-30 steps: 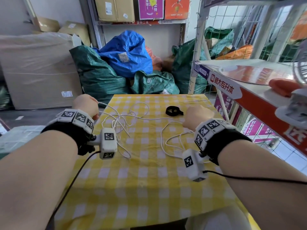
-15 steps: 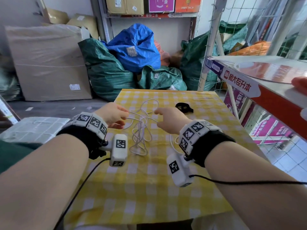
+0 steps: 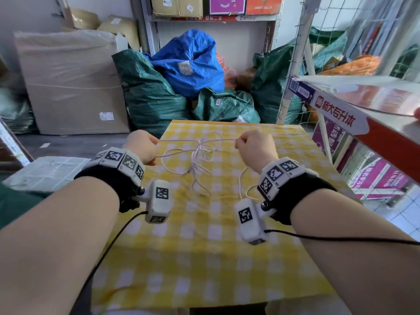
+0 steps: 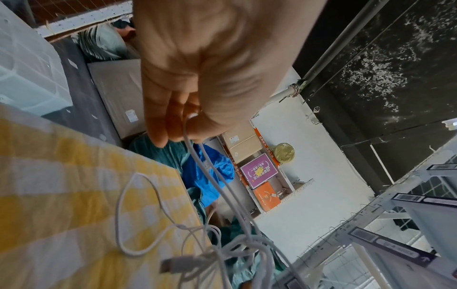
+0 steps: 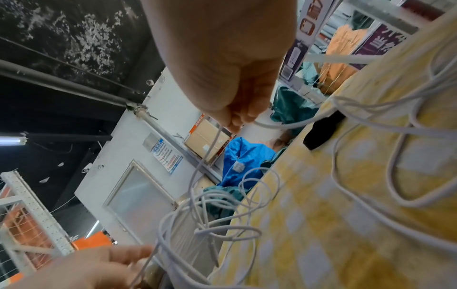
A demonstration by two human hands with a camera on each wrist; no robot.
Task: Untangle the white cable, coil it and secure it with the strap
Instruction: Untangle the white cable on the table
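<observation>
Left hand [image 3: 142,146] and right hand [image 3: 255,147], held apart above the table [image 3: 204,258], each pinch a strand of the white cable [image 3: 200,147] between curled fingers. Cable stretched level between the hands, with a tangle of loops hanging at mid-span onto the yellow-checked cloth; a plug [image 4: 173,264] dangles in the left wrist view. Strap [image 5: 321,131]: black, lying on the cloth beyond the right hand. Shelf sign [image 3: 336,112], right: red logo and mirrored Chinese characters, not legible.

A yellow checked tablecloth [image 3: 204,258] covers the table; behind it a blue sack [image 3: 191,64] sits on green sacks [image 3: 150,96]; a large cardboard box [image 3: 72,87] stands left.
</observation>
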